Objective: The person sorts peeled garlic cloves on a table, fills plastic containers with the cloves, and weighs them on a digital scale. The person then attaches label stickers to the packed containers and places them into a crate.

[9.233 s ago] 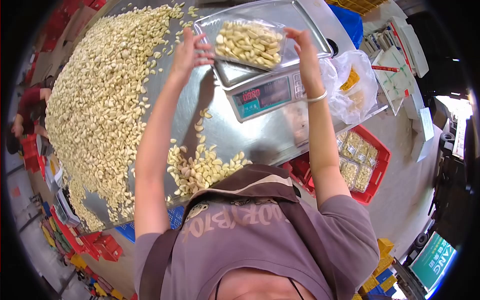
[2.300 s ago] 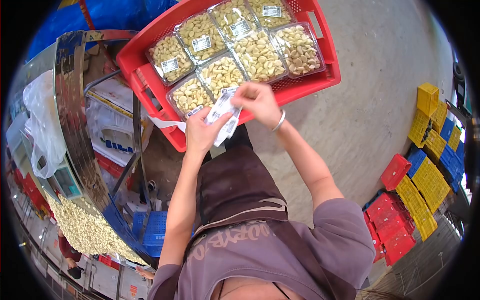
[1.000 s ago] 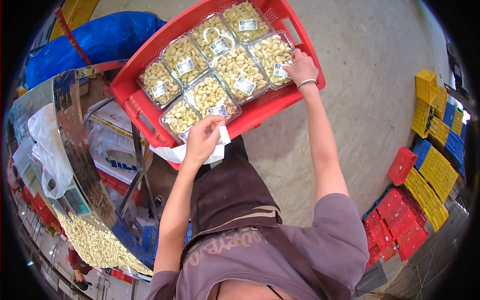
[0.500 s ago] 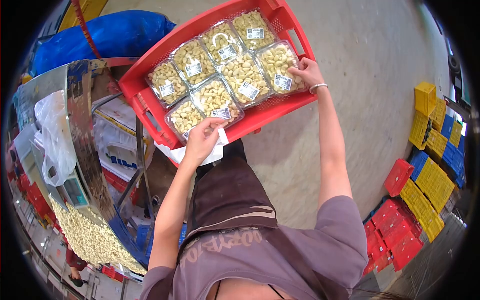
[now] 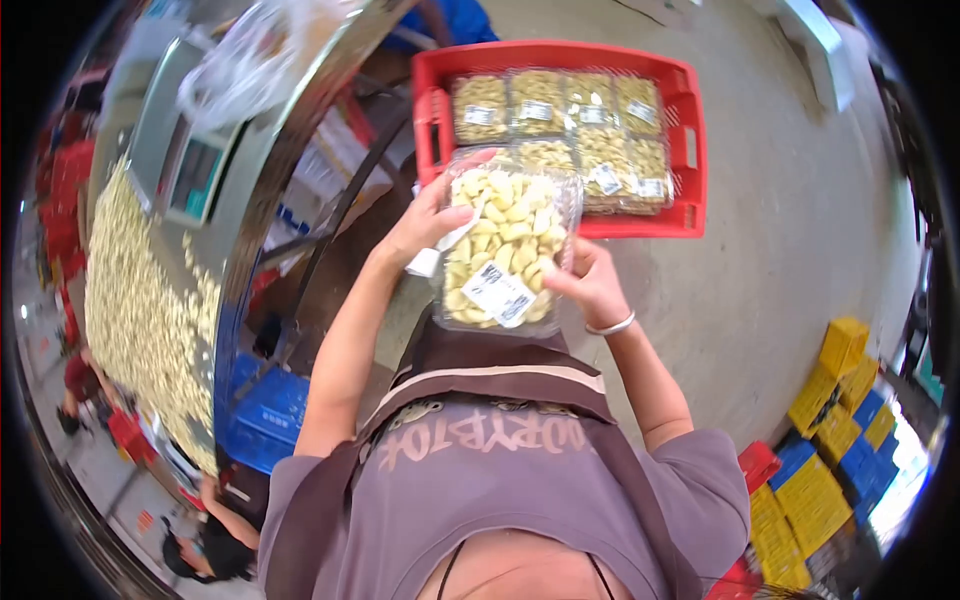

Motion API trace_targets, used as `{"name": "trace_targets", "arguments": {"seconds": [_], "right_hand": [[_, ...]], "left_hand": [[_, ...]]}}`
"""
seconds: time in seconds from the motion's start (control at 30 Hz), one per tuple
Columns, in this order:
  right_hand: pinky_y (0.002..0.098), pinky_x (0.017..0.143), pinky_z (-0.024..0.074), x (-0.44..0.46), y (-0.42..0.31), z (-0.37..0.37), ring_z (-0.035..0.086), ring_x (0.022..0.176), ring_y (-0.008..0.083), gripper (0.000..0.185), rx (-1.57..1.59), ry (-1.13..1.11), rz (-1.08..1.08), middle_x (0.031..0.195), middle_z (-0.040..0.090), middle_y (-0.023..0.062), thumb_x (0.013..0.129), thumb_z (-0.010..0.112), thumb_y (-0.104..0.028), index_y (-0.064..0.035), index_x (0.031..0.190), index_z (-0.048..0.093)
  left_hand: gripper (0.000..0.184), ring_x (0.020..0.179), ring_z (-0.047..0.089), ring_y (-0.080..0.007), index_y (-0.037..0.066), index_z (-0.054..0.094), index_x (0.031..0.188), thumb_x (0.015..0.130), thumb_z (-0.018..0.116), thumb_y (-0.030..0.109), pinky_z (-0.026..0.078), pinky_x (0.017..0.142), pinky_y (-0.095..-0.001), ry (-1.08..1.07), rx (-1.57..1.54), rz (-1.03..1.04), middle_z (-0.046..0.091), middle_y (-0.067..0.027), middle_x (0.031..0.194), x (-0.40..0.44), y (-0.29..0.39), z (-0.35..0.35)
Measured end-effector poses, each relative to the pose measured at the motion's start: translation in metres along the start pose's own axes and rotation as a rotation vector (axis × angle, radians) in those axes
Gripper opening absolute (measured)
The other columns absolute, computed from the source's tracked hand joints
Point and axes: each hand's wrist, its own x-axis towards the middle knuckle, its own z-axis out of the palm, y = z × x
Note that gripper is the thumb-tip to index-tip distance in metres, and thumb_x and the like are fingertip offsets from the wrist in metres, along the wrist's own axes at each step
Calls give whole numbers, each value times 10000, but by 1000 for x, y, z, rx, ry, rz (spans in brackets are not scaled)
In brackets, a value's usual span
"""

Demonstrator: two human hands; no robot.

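A clear plastic box of peeled garlic cloves (image 5: 505, 235) is held up close to my body, with a printed white label (image 5: 498, 293) on its lower part. My left hand (image 5: 432, 222) grips its left side and also has white label paper (image 5: 425, 262) between palm and box. On the right side, my right hand (image 5: 588, 283) clasps the box, the thumb near the label. Beyond it, the red crate (image 5: 560, 52) on the floor holds several labelled garlic boxes (image 5: 605, 145); the held box partly hides the crate's lower left corner.
At left stands a metal table (image 5: 232, 240) bearing a scale (image 5: 197, 172), a plastic bag (image 5: 250, 62) and a garlic heap (image 5: 140, 320). A blue crate (image 5: 265, 410) is below it. Two people are beyond the table. Yellow crates (image 5: 812, 505) are stacked at lower right.
A garlic box is now raised in both hands; before, my right hand was at a box in the crate and my left held label paper. The view has turned, with more of the table showing.
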Motion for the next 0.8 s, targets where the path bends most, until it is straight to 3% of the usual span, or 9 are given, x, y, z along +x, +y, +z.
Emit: {"name": "trace_targets", "arguments": {"seconds": [0.1, 0.13, 0.2, 0.27, 0.37, 0.53, 0.63, 0.73, 0.8], "right_hand": [[181, 611, 421, 1, 26, 30, 502, 714, 26, 131, -215, -282, 54, 797, 566, -15, 816, 657, -97, -44, 845, 541], [178, 614, 420, 0, 9, 52, 510, 720, 27, 108, -267, -258, -6, 797, 561, -16, 857, 606, -107, -24, 908, 561], [175, 605, 412, 11, 4, 96, 497, 701, 21, 142, -329, -287, -156, 772, 551, -25, 868, 590, -117, 6, 937, 570], [179, 629, 427, 9, 3, 141, 511, 716, 28, 187, -596, -549, -120, 800, 570, -19, 869, 600, -168, 9, 923, 575], [183, 586, 411, 4, 11, 210, 486, 666, 27, 196, -848, -799, -92, 740, 549, -24, 857, 606, -167, 26, 874, 581], [260, 532, 421, 6, 30, 283, 504, 570, 91, 276, -1154, -1045, -111, 607, 559, 62, 841, 591, -229, 42, 790, 590], [283, 534, 435, 1, 49, 313, 535, 558, 125, 338, -1371, -1148, -321, 615, 574, 96, 849, 576, -284, 42, 760, 587], [270, 492, 371, -6, 56, 343, 434, 548, 83, 308, -1413, -1181, -140, 579, 494, 33, 883, 565, -256, 31, 770, 566], [241, 491, 377, -8, 65, 356, 446, 555, 60, 331, -1320, -1234, -90, 588, 507, 7, 886, 568, -282, 21, 751, 569]], "left_hand": [[850, 1115, 522, -218, -10, 317, 1343, 666, 691, 343, 402, 967, -344, 90, -34, -53, 510, -136, 1218, -87, 15, -27], [831, 1107, 528, -223, -12, 343, 1324, 663, 691, 350, 411, 959, -352, 115, -25, -65, 516, -142, 1208, -117, 17, -33], [775, 1085, 533, -205, -10, 381, 1290, 682, 683, 363, 416, 947, -337, 184, 36, -27, 520, -126, 1188, -170, 16, -31], [752, 1076, 530, -193, -10, 391, 1279, 700, 671, 381, 417, 940, -327, 258, -27, 2, 518, -114, 1174, -219, 8, -27], [573, 1080, 509, -149, 1, 425, 1266, 794, 614, 266, 401, 946, -296, 329, -93, 147, 524, -88, 1183, -277, -6, -32], [530, 1059, 503, -133, 9, 437, 1247, 843, 564, 327, 392, 941, -279, 444, -77, 320, 528, -70, 1155, -326, -17, -24], [512, 1051, 501, -131, 2, 440, 1236, 887, 495, 374, 389, 933, -274, 533, -3, 397, 528, -71, 1144, -353, -20, -28], [496, 1051, 501, -133, -4, 441, 1228, 935, 408, 394, 391, 925, -275, 602, -79, 437, 524, -79, 1146, -371, -23, -28], [480, 1058, 503, -134, -3, 440, 1232, 964, 354, 385, 393, 928, -277, 600, -225, 446, 523, -84, 1155, -380, -31, -32]]}}
